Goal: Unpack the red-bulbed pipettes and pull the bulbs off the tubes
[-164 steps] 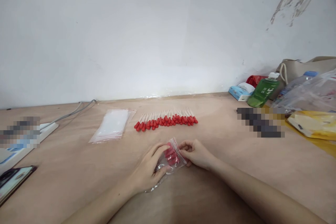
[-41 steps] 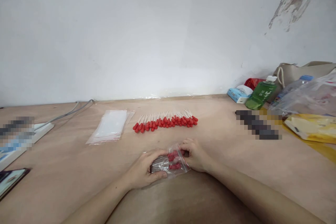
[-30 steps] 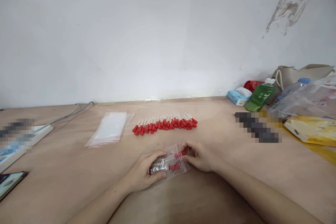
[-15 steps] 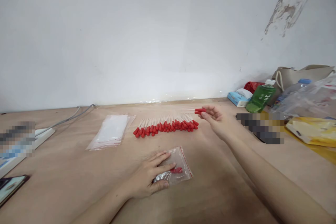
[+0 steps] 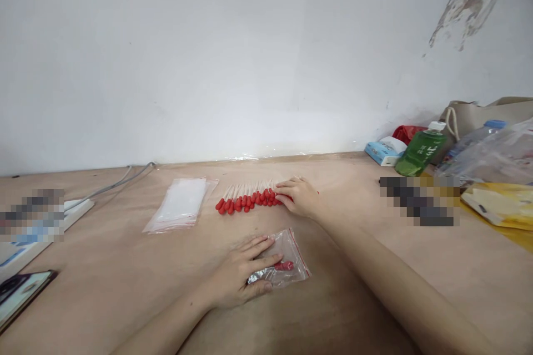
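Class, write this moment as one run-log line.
left hand: on clear bag | right hand: at red-headed sticks | bag stack: lying flat

Markings (image 5: 427,150) on the green bottle (image 5: 412,162) and blue box (image 5: 378,153) are illegible.

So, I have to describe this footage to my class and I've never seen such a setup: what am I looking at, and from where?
There is no machine here, just a person's two bare hands, seen by one camera worn on the head, looking forward and down. The left hand rests, fingers spread, on a clear bag with something red inside. The right hand is at a row of red-ended sticks; whether it grips any is hidden. Also on the table are a stack of bags and a phone on the left, and a green bottle on the right.
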`<state>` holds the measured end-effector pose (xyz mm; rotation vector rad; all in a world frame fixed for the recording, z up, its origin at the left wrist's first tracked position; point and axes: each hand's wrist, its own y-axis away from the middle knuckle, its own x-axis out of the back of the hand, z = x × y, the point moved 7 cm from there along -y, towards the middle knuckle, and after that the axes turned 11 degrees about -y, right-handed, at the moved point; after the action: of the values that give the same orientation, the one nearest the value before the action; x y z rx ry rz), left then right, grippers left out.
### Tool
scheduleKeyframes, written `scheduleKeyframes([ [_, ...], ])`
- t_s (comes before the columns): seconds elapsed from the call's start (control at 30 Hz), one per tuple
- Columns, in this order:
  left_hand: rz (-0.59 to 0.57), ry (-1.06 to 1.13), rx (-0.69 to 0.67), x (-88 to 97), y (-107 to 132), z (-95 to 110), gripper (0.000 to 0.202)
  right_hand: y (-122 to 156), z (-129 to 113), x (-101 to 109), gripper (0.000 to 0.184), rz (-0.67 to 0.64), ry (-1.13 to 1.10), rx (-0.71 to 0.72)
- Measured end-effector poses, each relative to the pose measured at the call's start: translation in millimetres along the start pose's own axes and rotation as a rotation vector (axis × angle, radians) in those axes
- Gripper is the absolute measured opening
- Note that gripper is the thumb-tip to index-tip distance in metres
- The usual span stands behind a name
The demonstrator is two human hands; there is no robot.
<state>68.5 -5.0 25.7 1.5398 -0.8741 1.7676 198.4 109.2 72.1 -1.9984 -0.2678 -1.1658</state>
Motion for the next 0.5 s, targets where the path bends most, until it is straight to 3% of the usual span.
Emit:
scheduleKeyframes([
  [0.13, -0.012, -0.015, 0.001, -1.8, 0.2, -0.8, 0.051, 27.8, -8.3, 20.3, 0.020, 0.086, -0.055, -0.023],
  [0.3, 0.000, 0.014, -0.002, -1.6, 0.2, -2.7, 0.054, 75.9, -12.9, 21.9, 0.014, 0.135, -0.276, -0.177],
  [0.4, 0.001, 0.028, 0.016, -2.0, -0.3, -4.5, 0.059, 94.3, -18.5, 10.3, 0.012, 0.016, -0.443, -0.263],
  [0.5, -0.004, 0.018, 0.041, -3.4, -0.7, -5.9, 0.059, 97.9, -33.6, 2.2, 0.011, -0.143, -0.562, -0.210],
])
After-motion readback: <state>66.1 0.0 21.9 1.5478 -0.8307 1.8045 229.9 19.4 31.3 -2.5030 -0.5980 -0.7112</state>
